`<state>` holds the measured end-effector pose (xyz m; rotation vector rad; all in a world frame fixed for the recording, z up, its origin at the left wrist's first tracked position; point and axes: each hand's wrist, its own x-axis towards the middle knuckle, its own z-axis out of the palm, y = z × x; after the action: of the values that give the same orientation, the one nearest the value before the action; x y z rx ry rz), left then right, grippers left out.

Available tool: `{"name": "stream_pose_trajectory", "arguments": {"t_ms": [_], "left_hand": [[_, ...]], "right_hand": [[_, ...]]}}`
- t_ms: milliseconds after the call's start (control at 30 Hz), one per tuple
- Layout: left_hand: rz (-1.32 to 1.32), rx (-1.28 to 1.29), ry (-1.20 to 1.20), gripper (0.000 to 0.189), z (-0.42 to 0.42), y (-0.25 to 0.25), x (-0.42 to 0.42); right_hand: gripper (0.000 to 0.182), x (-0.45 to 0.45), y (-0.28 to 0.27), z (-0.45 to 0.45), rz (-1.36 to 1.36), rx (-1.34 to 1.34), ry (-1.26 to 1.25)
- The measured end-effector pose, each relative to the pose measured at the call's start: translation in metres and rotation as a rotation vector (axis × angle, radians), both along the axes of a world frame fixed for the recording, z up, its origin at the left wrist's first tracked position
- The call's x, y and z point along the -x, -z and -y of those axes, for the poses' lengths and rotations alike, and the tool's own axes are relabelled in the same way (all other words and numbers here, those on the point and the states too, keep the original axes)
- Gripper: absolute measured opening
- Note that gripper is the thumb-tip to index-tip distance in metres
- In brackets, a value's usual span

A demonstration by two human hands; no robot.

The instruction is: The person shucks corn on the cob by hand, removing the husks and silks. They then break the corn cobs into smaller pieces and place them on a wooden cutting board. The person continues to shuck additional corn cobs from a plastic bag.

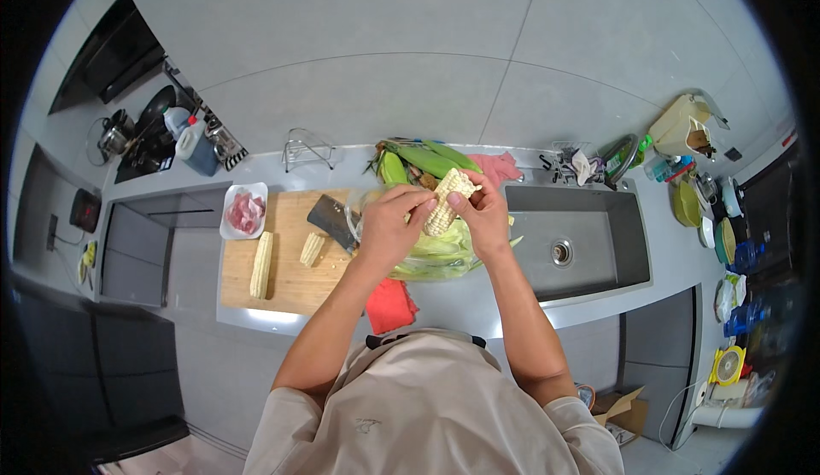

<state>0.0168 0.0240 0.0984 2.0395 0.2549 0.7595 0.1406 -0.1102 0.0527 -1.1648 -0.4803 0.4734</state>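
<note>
A peeled, pale ear of corn (442, 214) is held tilted over a clear plastic bag (419, 272) of green corn husks (448, 244). My right hand (483, 213) grips it from the right, its thumb lying across the kernels. From the left, my left hand (396, 222) has thumb and forefinger closed at the cob's side. A cleaver (332, 219) rests on a wooden cutting board (291, 209), its handle end hidden by the bag and my left arm. Also on the board are a whole peeled ear (261, 265) and a short corn piece (312, 249), with loose kernels nearby.
White tray of raw meat (245, 211) at the board's upper left corner. Unpeeled corn (423, 160) and a pink cloth (496, 169) lie behind the bag. The sink (576, 238) opens at right. A red cloth (391, 306) lies at the counter's front edge.
</note>
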Motion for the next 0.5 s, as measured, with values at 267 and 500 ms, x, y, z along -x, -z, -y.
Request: {"name": "stream_pose_trajectory", "arguments": {"t_ms": [267,500], "left_hand": [[0.007,-0.308,0.015,0.012,-0.007,-0.004,-0.004],[-0.05,-0.463,0.023,0.008,-0.009,-0.011,-0.009]], "right_hand": [[0.053,0.0,-0.009,0.002,0.138,0.122,0.018],[0.055,-0.001,-0.008,0.004,0.168,0.15,0.023]]}}
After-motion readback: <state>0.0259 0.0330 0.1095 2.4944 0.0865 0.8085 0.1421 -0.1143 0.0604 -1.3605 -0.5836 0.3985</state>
